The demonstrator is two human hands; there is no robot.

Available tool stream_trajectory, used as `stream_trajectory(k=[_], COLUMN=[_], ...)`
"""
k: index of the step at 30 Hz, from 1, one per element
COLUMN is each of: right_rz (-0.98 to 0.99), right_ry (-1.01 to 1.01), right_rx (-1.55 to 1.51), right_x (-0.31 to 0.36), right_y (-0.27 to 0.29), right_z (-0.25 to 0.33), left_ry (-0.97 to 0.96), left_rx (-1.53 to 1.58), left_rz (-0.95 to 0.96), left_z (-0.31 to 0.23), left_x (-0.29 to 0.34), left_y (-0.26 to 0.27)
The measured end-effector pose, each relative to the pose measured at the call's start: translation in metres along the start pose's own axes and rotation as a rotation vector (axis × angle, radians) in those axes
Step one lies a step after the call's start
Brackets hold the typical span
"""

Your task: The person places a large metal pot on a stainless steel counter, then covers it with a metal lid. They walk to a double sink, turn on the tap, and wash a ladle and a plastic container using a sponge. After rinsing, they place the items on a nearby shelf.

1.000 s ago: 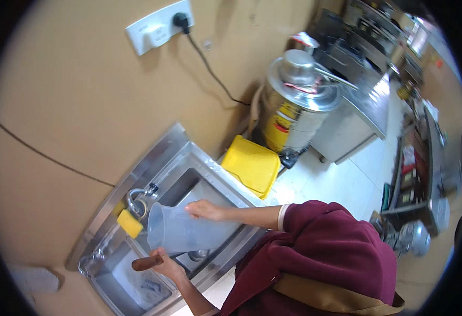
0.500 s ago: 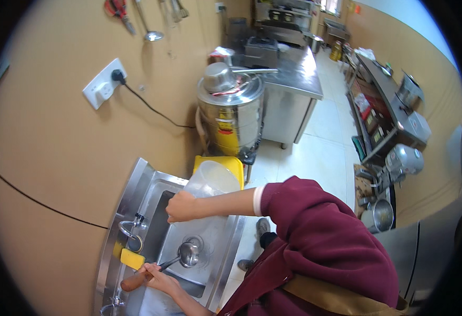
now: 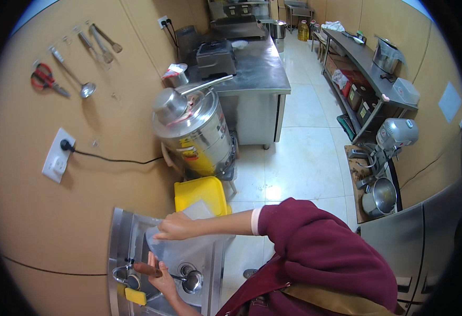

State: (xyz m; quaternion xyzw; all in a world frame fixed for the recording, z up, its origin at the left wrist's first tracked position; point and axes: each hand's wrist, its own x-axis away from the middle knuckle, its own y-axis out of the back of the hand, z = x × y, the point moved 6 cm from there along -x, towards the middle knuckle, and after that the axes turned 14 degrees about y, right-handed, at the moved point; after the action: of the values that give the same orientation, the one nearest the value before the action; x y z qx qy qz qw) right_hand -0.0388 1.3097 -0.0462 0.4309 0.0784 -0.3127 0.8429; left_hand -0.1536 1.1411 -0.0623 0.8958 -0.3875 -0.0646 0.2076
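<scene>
My right hand [image 3: 177,227] is closed on a clear plastic container [image 3: 191,248], which is held tilted over the steel sink [image 3: 116,231]. Below it, my left hand [image 3: 163,279] grips a ladle [image 3: 193,283] by its brown wooden handle. The ladle's round metal bowl hangs low in the basin, near the drain [image 3: 187,267]. A yellow sponge [image 3: 135,296] sits on the sink's left ledge, close to the tap [image 3: 119,273]. The exact spot where my right fingers grip the container is hidden behind the hand.
Beyond the sink are a yellow bin [image 3: 202,194] and a large steel drum [image 3: 196,131] with a pot on its lid. A steel counter [image 3: 257,68] stands behind. Scissors [image 3: 46,78] and ladles hang on the left wall. At right are a mixer [image 3: 397,134] and a shelf.
The view has swung upward and to the right. My left hand and the ladle have come closer to my right hand and the container; both are still held.
</scene>
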Motion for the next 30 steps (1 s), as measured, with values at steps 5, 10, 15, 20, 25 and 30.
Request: stream_trajectory(k=[5,10,15,20,25,30], right_rz=[-0.326,-0.224,-0.202,-0.28,-0.375,-0.682], right_ry=[-0.079,0.021,0.215,0.235,-0.196,-0.417], right_rx=[-0.444,-0.606,-0.665,-0.456,-0.505,-0.56], right_x=[0.034,0.032,0.006,0.052,0.162,0.291], right_y=[0.083,0.142,0.195,0.253,0.34,0.437], right_z=[-0.055,-0.083,-0.131,-0.182,-0.276,-0.355], left_ry=[-0.044,-0.072,-0.134,-0.008,-0.135,-0.337], left_rx=[-0.004,0.06,-0.103,-0.103,-0.052,-0.115], left_rz=[-0.026,-0.224,-0.308,-0.051,0.478,0.889], left_z=[-0.05,-0.089,-0.137,-0.205,-0.278,-0.344], left_x=[-0.002,-0.01,-0.034,-0.062,-0.081,-0.065], left_y=[-0.078,-0.118,-0.143,-0.223,-0.394,-0.567])
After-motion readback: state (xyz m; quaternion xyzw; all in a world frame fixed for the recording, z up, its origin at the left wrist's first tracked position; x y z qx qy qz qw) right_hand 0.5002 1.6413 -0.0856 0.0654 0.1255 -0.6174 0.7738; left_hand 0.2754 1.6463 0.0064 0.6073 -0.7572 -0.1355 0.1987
